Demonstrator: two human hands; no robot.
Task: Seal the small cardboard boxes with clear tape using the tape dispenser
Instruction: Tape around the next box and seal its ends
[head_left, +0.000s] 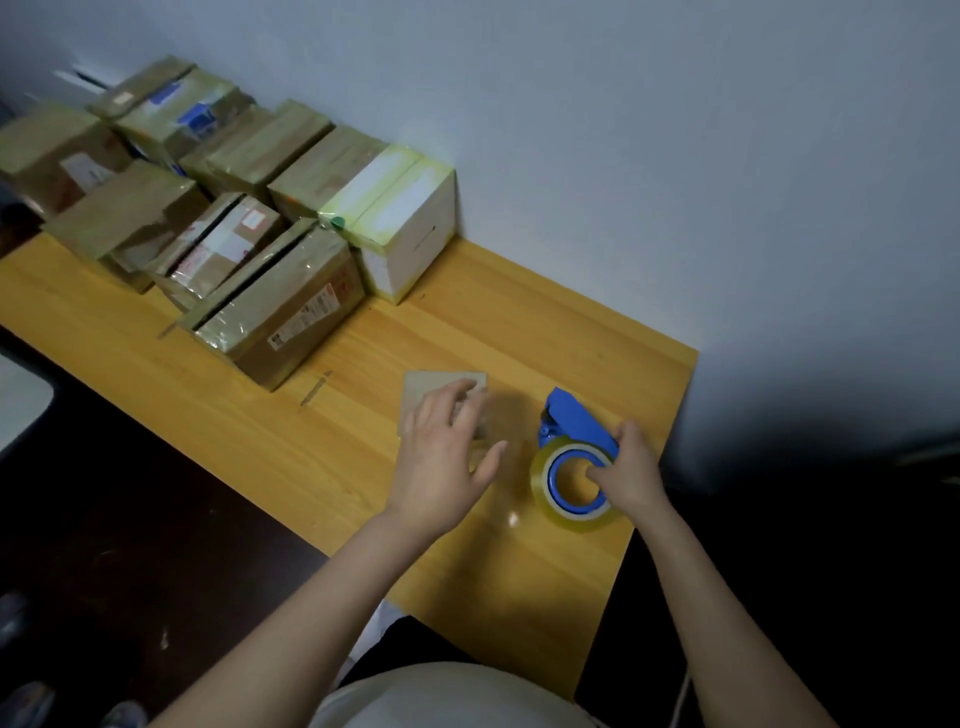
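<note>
Small pale cardboard box (441, 383) lying flat, blue tape dispenser (574, 415) nearby, clear roll (540, 483) loaded

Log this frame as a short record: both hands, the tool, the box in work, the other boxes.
left hand: fingers straight, resting on the small box
right hand: grips the tape dispenser, thumb inside the roll
small box: on the table, partly covered, blurred
tape dispenser: blue, clear roll, right of the box
other boxes: taped pile by the wall

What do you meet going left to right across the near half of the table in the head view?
First the nearest brown box, left hand resting on the small cardboard box, then the tape dispenser, gripped by the right hand.
</note>
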